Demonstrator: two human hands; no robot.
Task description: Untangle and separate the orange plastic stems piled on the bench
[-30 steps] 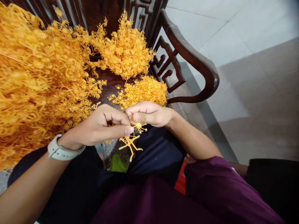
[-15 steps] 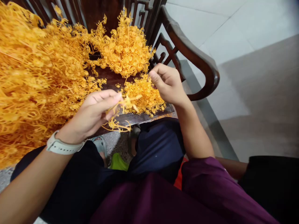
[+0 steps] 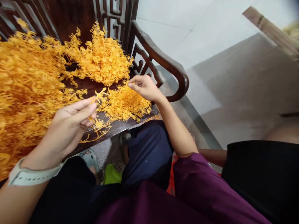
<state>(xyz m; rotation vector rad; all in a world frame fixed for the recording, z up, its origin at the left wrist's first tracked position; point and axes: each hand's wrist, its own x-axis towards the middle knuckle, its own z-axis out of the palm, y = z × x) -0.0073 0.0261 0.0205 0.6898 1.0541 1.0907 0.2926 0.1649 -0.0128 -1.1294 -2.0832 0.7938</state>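
My left hand (image 3: 70, 124), with a pale watch strap on its wrist, pinches an orange-yellow plastic flower sprig (image 3: 101, 95) between thumb and fingers. More thin stems and a small flower head dangle below those fingers. My right hand (image 3: 147, 88) has thumb and forefinger pressed together just above a low heap of small orange flower pieces (image 3: 126, 102). Whether anything tiny sits in that pinch is too small to make out. Behind this heap rises a bigger clump of orange sprigs (image 3: 105, 59). A large tangled mass of them (image 3: 28, 99) fills the left side.
The heaps lie on a dark wooden bench seat (image 3: 119, 123) with a curved armrest (image 3: 163, 59) on the right. A green object (image 3: 111, 175) is on the floor by my feet. Another person in black (image 3: 261, 177) is close at my right.
The view has swung right, so the bench appears further left. My left hand has tilted the sprig upward. My right hand stays pinched and is now over the small heap.
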